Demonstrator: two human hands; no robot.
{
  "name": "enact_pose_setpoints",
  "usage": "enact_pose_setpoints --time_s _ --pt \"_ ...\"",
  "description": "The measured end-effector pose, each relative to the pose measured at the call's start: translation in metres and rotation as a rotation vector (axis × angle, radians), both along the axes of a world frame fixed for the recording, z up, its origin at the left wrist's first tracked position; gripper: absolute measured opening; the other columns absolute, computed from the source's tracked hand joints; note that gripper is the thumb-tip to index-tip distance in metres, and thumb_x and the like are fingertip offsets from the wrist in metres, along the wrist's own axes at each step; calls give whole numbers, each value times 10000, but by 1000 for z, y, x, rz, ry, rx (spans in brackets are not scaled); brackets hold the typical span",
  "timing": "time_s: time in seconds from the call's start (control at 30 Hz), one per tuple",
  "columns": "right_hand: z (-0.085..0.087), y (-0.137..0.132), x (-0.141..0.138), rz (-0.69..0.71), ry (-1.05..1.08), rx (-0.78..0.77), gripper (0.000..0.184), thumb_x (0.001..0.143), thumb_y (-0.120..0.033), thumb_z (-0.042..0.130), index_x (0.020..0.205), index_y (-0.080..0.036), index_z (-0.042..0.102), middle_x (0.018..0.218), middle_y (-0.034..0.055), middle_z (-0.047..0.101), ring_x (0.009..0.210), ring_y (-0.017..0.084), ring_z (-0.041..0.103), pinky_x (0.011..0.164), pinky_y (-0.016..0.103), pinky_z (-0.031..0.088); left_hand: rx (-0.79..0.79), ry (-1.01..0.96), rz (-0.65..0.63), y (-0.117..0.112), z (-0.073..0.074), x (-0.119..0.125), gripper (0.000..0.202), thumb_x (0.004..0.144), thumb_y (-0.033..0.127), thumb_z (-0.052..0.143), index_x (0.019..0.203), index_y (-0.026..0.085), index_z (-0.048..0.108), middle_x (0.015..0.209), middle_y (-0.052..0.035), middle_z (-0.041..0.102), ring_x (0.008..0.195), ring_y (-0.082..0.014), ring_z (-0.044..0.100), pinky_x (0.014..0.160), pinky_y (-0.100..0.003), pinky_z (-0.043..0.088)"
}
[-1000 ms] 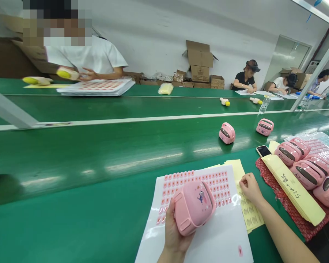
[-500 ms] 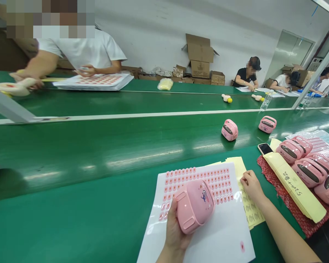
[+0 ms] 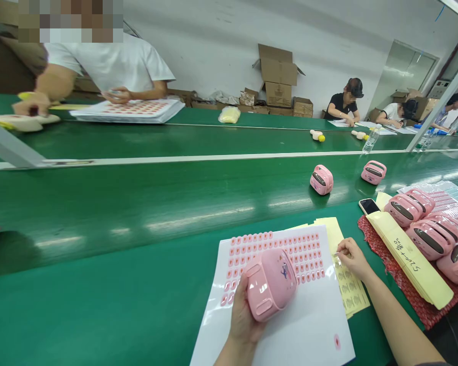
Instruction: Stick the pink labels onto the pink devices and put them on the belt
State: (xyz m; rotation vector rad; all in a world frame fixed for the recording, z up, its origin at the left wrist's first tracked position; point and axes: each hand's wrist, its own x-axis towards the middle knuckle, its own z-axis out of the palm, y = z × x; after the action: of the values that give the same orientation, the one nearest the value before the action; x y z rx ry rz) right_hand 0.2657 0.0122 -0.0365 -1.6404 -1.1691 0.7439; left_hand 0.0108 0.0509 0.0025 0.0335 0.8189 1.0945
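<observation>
On the near green workbench (image 3: 99, 305), a white sheet of pink labels (image 3: 305, 325) is partly hidden by a pink plastic case (image 3: 272, 284). The case is gripped above the sheet by the left hand (image 3: 246, 310), with its fingers wrapped beneath and mostly hidden. The right hand (image 3: 354, 260) is pinched together beside the edge of a yellow label sheet (image 3: 353, 287); anything pinched is too small to make out.
</observation>
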Motion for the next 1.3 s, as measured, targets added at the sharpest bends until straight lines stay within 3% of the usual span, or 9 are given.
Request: enact_pose_setpoints --time_s 0.2,0.33,0.43,0.53,0.87,1.3 --pt "24 -2 -2 52 220 -28 243 662 -445 555 639 -208 506 721 16 525 667 173 497 645 310 413 20 82 -32 -1 1 0 447 794 322 552 1220 192 518 796 -51 723 715 -243 676 780 -407 515" --pt "60 -2 -38 145 311 -10 217 658 -411 623 678 -205 557 765 14 541 695 163 504 639 294 413 162 179 -137 -5 4 6 491 705 377 678 1145 192 564 953 -72 691 901 -263 637 791 -363 504" --pt "89 -1 -72 287 344 60 162 673 -359 643 661 -213 574 759 3 511 725 159 503 628 279 407 280 305 -119 -9 13 14 516 650 404 725 1109 216 581 1030 -56 657 1015 -260 576 806 -305 477" --pt "105 4 -95 343 293 5 114 659 -312 658 657 -213 601 752 -8 481 683 142 488 623 281 406 347 354 -100 -12 23 19 557 627 425 734 1119 226 566 1085 -62 628 1076 -279 529 823 -318 461" --pt "105 9 -105 343 245 -143 57 631 -214 629 632 -190 577 745 -11 456 696 146 467 676 297 419 372 382 -104 -14 28 18 658 589 480 732 1160 225 526 1081 -69 630 1056 -290 545 856 -365 456" --pt "103 11 -108 339 174 -117 54 653 -234 593 656 -189 563 750 -6 447 708 154 473 689 309 414 372 381 -123 -13 25 17 689 594 494 724 1188 238 486 1148 -79 590 1087 -295 526 854 -373 463"
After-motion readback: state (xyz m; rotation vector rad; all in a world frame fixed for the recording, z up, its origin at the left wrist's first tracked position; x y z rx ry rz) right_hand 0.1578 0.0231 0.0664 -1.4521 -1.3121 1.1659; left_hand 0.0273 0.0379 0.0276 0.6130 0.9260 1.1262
